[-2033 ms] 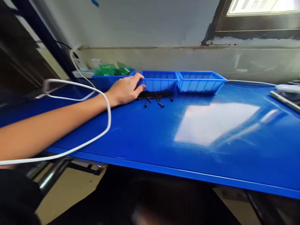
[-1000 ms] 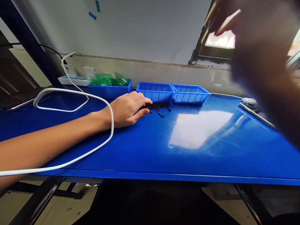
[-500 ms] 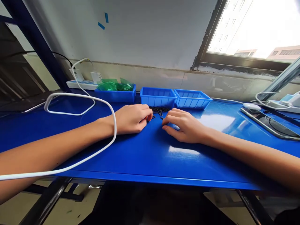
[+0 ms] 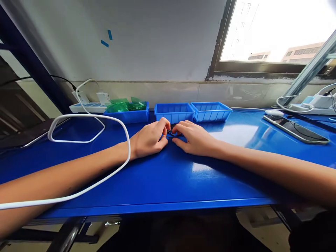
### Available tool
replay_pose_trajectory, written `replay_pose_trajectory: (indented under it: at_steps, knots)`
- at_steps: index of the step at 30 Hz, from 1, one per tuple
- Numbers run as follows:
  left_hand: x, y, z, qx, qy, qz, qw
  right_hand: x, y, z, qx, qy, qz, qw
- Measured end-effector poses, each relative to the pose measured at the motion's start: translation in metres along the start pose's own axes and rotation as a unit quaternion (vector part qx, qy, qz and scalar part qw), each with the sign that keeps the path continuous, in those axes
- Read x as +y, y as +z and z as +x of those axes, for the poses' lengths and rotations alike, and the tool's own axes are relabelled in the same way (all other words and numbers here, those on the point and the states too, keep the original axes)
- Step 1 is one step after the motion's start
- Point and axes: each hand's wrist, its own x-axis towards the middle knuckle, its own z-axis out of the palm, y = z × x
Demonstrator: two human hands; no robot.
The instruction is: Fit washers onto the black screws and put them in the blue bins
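A person's two bare forearms reach forward across a glossy blue table point(image 4: 162, 178), and the hands meet near its far side. The left hand point(image 4: 148, 140) rests on the table with its fingers curled inward, thumb and forefinger drawn close together. The right hand point(image 4: 194, 138) lies just beside it, fingers bent towards the left hand. Between the fingertips of both hands sits a small heap of black screws point(image 4: 172, 132), mostly hidden by the fingers. Each grip is narrow, closed down around the heap, but whether either hand actually has a screw pinched cannot be told.

Just behind the hands, three blue plastic trays stand in a row along the far edge of the table. The left tray point(image 4: 128, 115) holds a pile of crumpled green plastic bags point(image 4: 123, 104) that rise above its rim. The middle tray point(image 4: 173, 112) stands directly behind the screws, and the right tray point(image 4: 211, 110) touches it side by side. Nothing shows above the rims of these two, and their floors cannot be seen from this low angle.

A thick white cable point(image 4: 99, 120) loops over the left forearm and across the table. Far to the right lies a dark phone point(image 4: 295, 128). A white power strip point(image 4: 85, 106) sits against the wall at the left.
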Motion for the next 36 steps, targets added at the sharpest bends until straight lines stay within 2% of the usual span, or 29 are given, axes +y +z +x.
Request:
replay_pose_trajectory:
  at_steps: [5,10,15,19,36]
  knots:
    - [0.004,0.001,-0.004,0.043,0.025,0.006,0.999,-0.001,0.000,0.000,-0.012,-0.032,-0.005,0.999]
    - [0.012,-0.002,-0.004,0.018,0.051,0.022,0.998,-0.002,-0.002,-0.004,-0.014,-0.013,-0.014,1.000]
    - [0.012,-0.005,-0.002,-0.028,0.003,0.065,0.997,0.002,0.000,-0.007,0.016,-0.026,-0.017,0.999]
    - [0.011,-0.006,0.000,-0.061,0.012,0.113,0.992,0.003,0.001,-0.007,0.029,-0.041,-0.019,0.999]
    - [0.012,-0.008,0.000,-0.078,0.018,0.142,0.987,0.003,0.001,-0.007,0.025,-0.042,-0.003,0.999]
